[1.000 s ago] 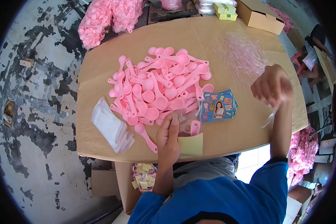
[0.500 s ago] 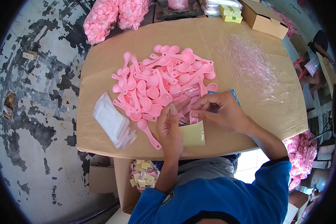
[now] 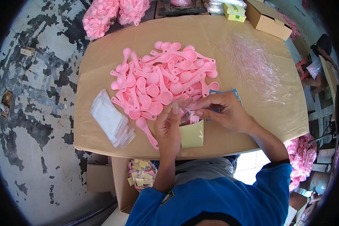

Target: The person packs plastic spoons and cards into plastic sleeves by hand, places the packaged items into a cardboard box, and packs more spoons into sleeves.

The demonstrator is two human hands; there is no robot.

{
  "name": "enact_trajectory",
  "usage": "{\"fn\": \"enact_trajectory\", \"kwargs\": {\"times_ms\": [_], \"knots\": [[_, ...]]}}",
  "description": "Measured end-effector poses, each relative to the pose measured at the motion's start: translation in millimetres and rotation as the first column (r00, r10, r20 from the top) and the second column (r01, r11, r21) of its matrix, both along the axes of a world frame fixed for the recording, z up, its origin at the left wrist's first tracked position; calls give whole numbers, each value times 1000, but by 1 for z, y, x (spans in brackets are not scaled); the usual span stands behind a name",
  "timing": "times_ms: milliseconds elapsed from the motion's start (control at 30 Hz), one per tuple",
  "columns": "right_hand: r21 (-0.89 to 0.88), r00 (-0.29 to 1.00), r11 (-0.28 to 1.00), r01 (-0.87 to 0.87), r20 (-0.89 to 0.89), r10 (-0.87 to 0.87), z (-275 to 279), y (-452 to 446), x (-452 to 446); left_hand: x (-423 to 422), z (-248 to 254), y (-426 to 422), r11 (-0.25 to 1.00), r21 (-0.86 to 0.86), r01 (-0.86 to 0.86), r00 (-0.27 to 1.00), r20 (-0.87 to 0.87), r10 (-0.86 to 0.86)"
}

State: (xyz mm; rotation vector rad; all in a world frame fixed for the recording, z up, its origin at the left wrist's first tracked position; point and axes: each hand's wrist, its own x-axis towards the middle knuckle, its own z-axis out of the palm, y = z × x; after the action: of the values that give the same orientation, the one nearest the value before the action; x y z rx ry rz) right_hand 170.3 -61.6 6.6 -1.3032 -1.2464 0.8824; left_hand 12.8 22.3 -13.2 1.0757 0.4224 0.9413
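My left hand [image 3: 167, 130] and my right hand [image 3: 226, 112] meet at the near side of the table, closed on the gathered top of a clear plastic bag [image 3: 187, 117]. Something pink shows through the film, partly covered by my fingers. A pale yellow card [image 3: 192, 135] lies at the bag's lower part; I cannot tell whether it is inside. Just beyond my hands spreads a heap of pink plastic scoops [image 3: 165, 79], with one scoop [image 3: 148, 132] lying beside my left hand. Under my right hand, a blue printed card [image 3: 235, 93] is partly hidden.
A stack of clear bags [image 3: 111, 118] lies at left on the brown-covered table [image 3: 222, 145]. Thin clear strips [image 3: 254, 67] spread at right. An open carton [image 3: 122, 184] with packed pieces stands below the left edge. Filled pink bags [image 3: 101, 19] sit behind; another person [image 3: 320, 49] is at far right.
My right fingers have drawn closer to my left ones, and the bag's top is now bunched between them. The whole view has shifted slightly.
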Motion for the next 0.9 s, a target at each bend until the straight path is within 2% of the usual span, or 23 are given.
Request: {"fn": "enact_trajectory", "kwargs": {"times_ms": [67,167,200,300,367,400,467,600,800,900], "knots": [[3,999,1000,5,-40,-5,0,0,1,-7,2,5,998,-19,65,998,-13,-65],[-18,993,1000,18,-118,-20,0,-1,3,-21,-7,16,945,253,206,961,-237,-146],[-33,989,999,22,-147,-27,0,-1,4,-22,-6,16,951,231,205,961,-231,-151],[-81,997,997,6,-78,-12,12,-3,9,-22,-3,19,949,214,233,961,-201,-190],[17,992,1000,-16,124,14,10,-5,18,-25,-3,24,916,273,294,952,-170,-255],[63,974,997,-34,225,19,10,-5,23,-27,-2,25,907,298,297,945,-229,-234],[180,946,978,-104,322,41,8,-3,27,-30,0,26,888,341,307,921,-342,-187],[331,881,913,-239,470,60,3,2,34,-26,-12,28,860,432,272,948,-272,-163],[365,846,899,-242,534,11,3,0,35,-30,-17,34,790,544,284,951,-264,-160],[354,842,903,-242,540,14,3,0,33,-26,-16,34,797,546,257,965,-193,-178]]}}
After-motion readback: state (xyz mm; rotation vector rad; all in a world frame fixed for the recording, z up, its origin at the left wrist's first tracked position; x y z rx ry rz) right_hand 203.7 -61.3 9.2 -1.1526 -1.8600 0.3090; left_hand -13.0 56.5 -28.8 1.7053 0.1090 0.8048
